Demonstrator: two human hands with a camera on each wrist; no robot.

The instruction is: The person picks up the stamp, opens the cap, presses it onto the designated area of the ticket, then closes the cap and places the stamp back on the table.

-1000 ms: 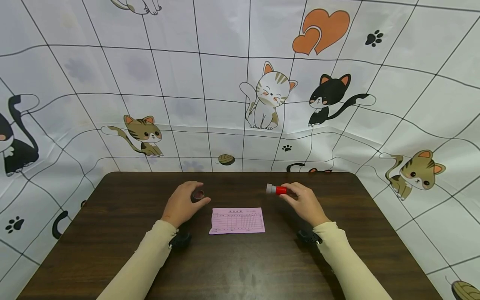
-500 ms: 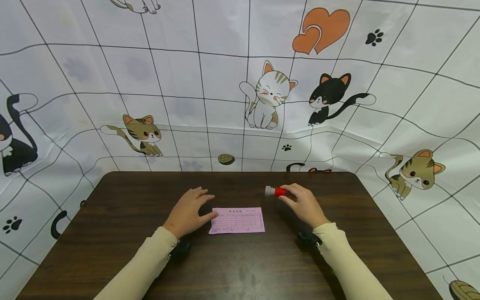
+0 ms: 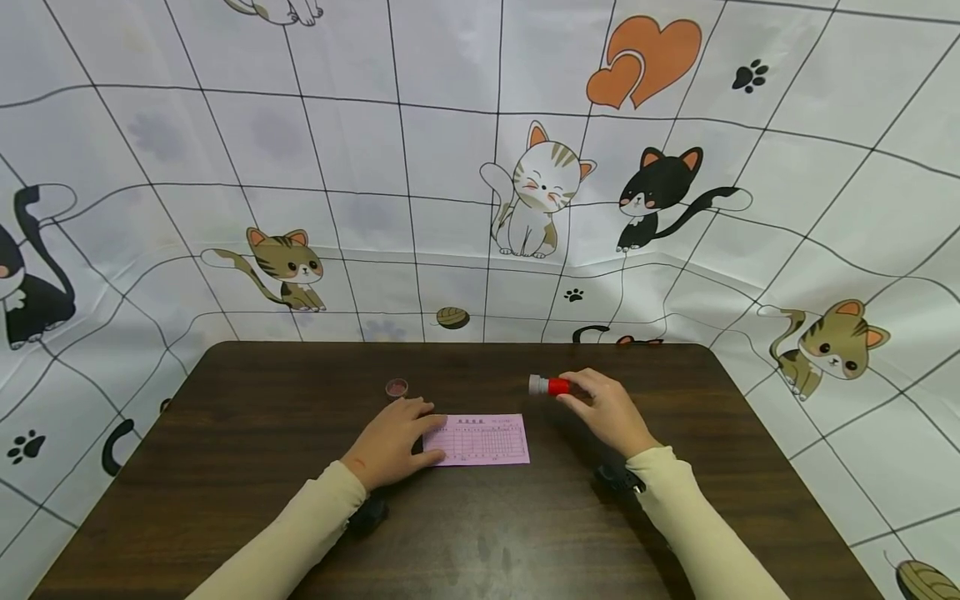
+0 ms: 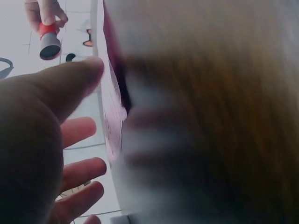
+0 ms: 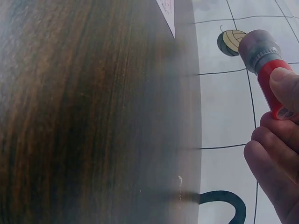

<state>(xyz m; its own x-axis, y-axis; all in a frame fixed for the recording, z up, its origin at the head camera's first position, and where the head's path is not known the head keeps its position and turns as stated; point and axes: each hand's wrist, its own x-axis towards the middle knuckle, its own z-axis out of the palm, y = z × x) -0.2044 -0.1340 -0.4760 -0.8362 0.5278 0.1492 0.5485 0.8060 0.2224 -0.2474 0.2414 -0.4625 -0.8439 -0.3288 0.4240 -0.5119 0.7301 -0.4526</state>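
Observation:
A pink printed form slip (image 3: 483, 439) lies on the table in front of me. My left hand (image 3: 392, 442) is at its left edge, fingers spread over that edge with nothing gripped. Between thumb and fingers, my right hand (image 3: 609, 410) holds a red-handled round stamp (image 3: 557, 386) sideways above the table, right of the slip. Its grey head points left; in the left wrist view the stamp's end (image 4: 50, 52) looks dark and flat. Behind my left hand sits a small clear round cap (image 3: 396, 387).
The dark wooden table (image 3: 480, 533) has its far edge against a white sheet (image 3: 420, 167) printed with cats and grid lines. Wrist cameras hang under both of the person's wrists.
My left hand has let go of the round cap, leaving it on the table, and has moved toward me and right onto the slip's left edge. The stamp has barely shifted.

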